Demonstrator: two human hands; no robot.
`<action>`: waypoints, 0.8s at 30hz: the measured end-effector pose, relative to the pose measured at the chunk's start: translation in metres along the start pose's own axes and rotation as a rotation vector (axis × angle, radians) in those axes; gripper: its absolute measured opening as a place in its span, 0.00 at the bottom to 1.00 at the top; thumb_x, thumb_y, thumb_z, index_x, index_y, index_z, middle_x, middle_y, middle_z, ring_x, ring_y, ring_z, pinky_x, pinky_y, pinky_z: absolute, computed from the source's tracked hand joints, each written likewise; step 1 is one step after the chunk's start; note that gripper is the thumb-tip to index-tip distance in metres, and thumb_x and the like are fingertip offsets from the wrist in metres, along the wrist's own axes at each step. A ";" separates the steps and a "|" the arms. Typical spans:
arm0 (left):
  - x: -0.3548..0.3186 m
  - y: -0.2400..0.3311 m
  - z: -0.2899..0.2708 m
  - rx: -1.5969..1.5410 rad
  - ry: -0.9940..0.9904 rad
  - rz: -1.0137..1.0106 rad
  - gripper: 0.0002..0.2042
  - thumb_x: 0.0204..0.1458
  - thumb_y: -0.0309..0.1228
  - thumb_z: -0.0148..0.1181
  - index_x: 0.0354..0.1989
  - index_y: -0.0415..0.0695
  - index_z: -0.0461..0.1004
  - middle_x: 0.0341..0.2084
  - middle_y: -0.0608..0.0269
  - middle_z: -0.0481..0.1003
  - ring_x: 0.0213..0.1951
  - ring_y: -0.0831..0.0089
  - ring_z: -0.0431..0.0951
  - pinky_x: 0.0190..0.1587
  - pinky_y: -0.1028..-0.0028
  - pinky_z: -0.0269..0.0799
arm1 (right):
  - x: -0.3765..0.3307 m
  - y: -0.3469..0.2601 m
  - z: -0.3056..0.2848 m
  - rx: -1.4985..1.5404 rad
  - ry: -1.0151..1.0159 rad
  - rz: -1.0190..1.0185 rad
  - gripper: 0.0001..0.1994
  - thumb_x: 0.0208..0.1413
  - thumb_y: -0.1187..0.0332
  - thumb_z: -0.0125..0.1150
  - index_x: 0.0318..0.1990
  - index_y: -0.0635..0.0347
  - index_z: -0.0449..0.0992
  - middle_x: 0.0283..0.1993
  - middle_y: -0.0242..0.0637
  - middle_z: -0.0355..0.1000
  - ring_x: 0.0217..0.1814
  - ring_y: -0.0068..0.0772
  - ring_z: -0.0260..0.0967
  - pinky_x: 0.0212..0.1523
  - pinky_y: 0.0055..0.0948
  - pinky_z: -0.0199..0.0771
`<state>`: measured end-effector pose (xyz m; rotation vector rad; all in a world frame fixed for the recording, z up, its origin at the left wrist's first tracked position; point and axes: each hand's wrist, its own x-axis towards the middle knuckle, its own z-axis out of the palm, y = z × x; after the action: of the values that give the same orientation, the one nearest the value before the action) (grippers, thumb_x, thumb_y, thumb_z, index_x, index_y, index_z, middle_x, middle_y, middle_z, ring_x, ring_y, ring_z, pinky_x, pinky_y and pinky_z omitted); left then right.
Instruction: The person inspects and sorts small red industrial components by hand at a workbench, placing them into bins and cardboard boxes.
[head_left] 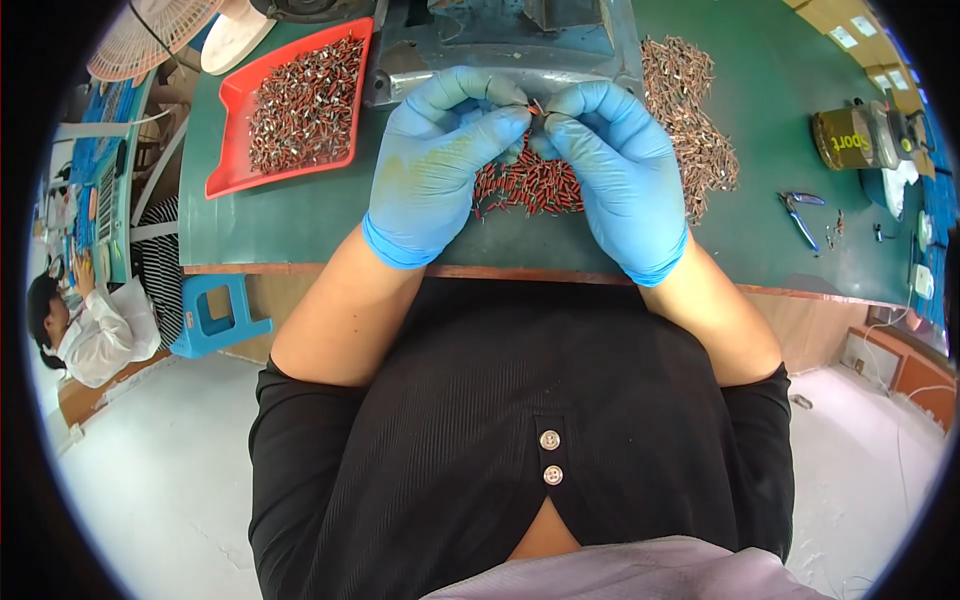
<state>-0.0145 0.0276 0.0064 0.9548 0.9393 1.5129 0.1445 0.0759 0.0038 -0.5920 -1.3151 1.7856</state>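
Observation:
My left hand [430, 165], in a blue glove with yellowish stains, pinches a small red part [533, 110] between thumb and forefinger. Close beside it, the thumb and forefinger of my right hand [632, 180], gloved in blue too, are pressed together; what they hold is too small to make out. Both hands are raised over the green table [290, 235], fingertips almost meeting. Below them lies a pile of small red cylindrical parts [535, 185], partly covered by my fingers. To the right of my right hand spreads a heap of copper-coloured small parts [690, 110].
A red tray [228, 150] full of small red and silver parts sits at left. Behind my hands stands a grey metal machine [480, 50]. Blue-handled pliers [800, 215] and a jar [850, 138] are at right. Another person [95, 325] works far left, near a blue stool [215, 315].

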 end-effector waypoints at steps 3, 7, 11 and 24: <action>0.003 -0.001 0.004 -0.064 0.054 0.051 0.07 0.52 0.21 0.59 0.39 0.37 0.74 0.29 0.65 0.75 0.31 0.82 0.73 0.36 0.81 0.69 | 0.007 0.000 0.001 0.147 0.032 0.030 0.04 0.59 0.77 0.53 0.41 0.64 0.70 0.36 0.33 0.70 0.38 0.22 0.68 0.44 0.22 0.71; 0.005 0.005 0.000 0.072 0.019 0.003 0.07 0.52 0.23 0.60 0.39 0.37 0.73 0.29 0.64 0.75 0.31 0.81 0.74 0.35 0.81 0.71 | 0.016 -0.002 -0.001 -0.015 0.041 -0.047 0.02 0.58 0.79 0.54 0.38 0.64 0.70 0.34 0.29 0.69 0.37 0.15 0.65 0.41 0.17 0.69; 0.009 0.010 -0.002 0.120 0.021 -0.057 0.08 0.52 0.24 0.60 0.40 0.36 0.73 0.28 0.63 0.76 0.30 0.80 0.75 0.34 0.81 0.71 | 0.022 -0.006 -0.003 -0.112 0.008 -0.069 0.03 0.57 0.80 0.54 0.37 0.63 0.69 0.34 0.29 0.68 0.37 0.15 0.64 0.40 0.17 0.69; 0.058 0.029 0.006 0.197 0.108 0.097 0.06 0.51 0.22 0.60 0.37 0.36 0.75 0.29 0.62 0.77 0.27 0.81 0.76 0.33 0.82 0.74 | 0.071 -0.033 -0.007 -0.197 0.144 -0.130 0.05 0.58 0.76 0.55 0.42 0.65 0.71 0.36 0.32 0.72 0.36 0.21 0.71 0.42 0.21 0.72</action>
<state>-0.0262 0.0818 0.0410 1.0810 1.1504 1.5875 0.1212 0.1426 0.0391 -0.7125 -1.4059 1.4916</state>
